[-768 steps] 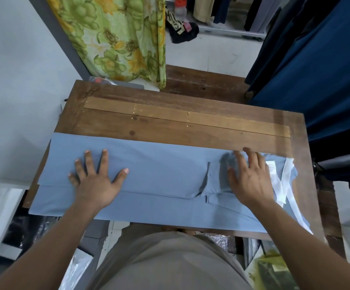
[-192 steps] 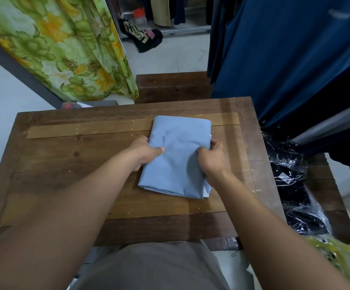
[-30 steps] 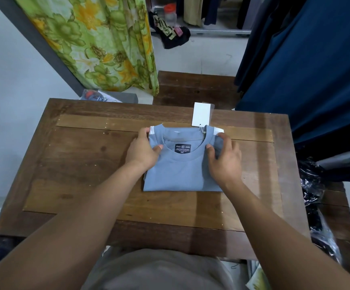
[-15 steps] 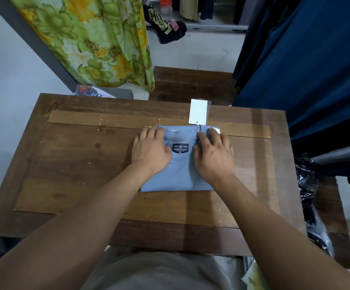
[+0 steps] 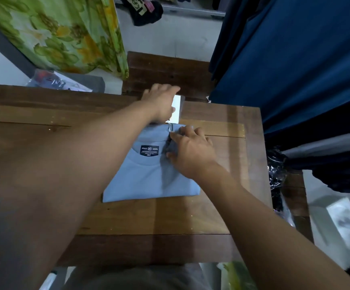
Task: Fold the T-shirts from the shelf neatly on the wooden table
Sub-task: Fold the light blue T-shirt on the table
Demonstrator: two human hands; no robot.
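On the wooden desk in the head view lies the folded T-shirt. The desk is made of dark brown planks, with a paler strip along the far side and a broad paler panel in the middle. The T-shirt is a smooth light-blue rectangle with its collar turned away from the person and a small dark label inside the neck.

Just beyond the T-shirt's collar a white card tag lies flat on the wood, joined to the collar by a thin fastener. The left hand reaches past the T-shirt and covers the tag's left part; whether its fingers grasp the tag cannot be told. The right hand sits on the T-shirt's right shoulder — its fingers are curled, pinching a bunch of collar fabric.

Beyond the T-shirt a second dark wooden surface stands on a pale floor. Up and left of the T-shirt hangs a green-and-yellow floral cloth. To the T-shirt's right hang dark blue garments, with crinkled plastic packs below them.
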